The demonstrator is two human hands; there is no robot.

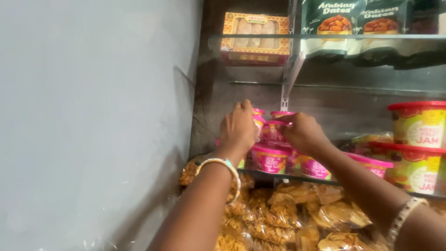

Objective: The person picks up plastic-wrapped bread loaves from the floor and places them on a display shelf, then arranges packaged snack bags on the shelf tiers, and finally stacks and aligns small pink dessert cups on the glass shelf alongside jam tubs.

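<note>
Two hands work among small pink plastic tubs stacked on a glass shelf.

The left hand curls its fingers over the upper small pink-lidded plastic tubs at the shelf's left end, by the grey wall. The right hand pinches one tub's lid. Larger red-lidded yellow tubs stand to the right; clear bags of fried snacks lie below the glass shelf.
</note>
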